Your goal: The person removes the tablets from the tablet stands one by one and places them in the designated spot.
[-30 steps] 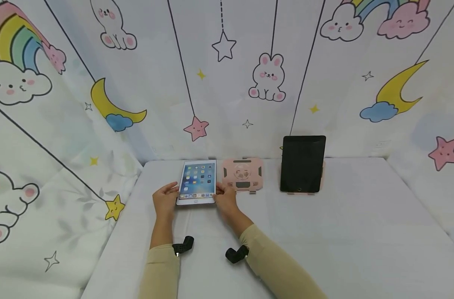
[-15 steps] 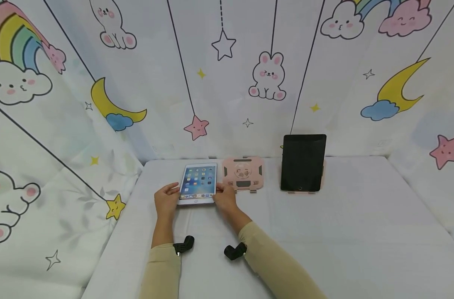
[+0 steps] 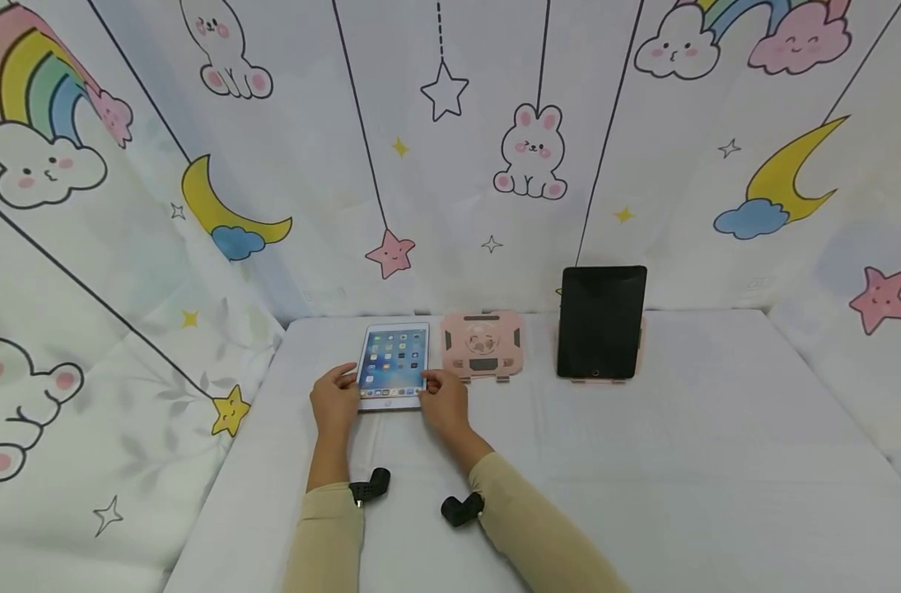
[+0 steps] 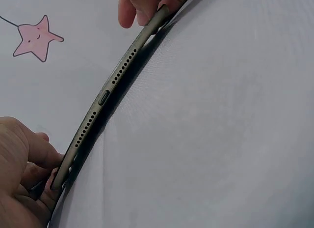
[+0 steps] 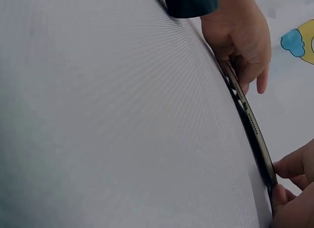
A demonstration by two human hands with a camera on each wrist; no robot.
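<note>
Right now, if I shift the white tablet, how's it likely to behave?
The white tablet is probably stiff: it shows no sag between left hand and right hand. It may slip, since its edge looks thin and smooth. Its uncovered screen could perhaps crack if dropped.

The pink case (image 3: 483,329) stands just beyond the right hand (image 3: 445,403); wide tabletop (image 3: 658,469) lies free before the black tablet (image 3: 600,324).
</note>
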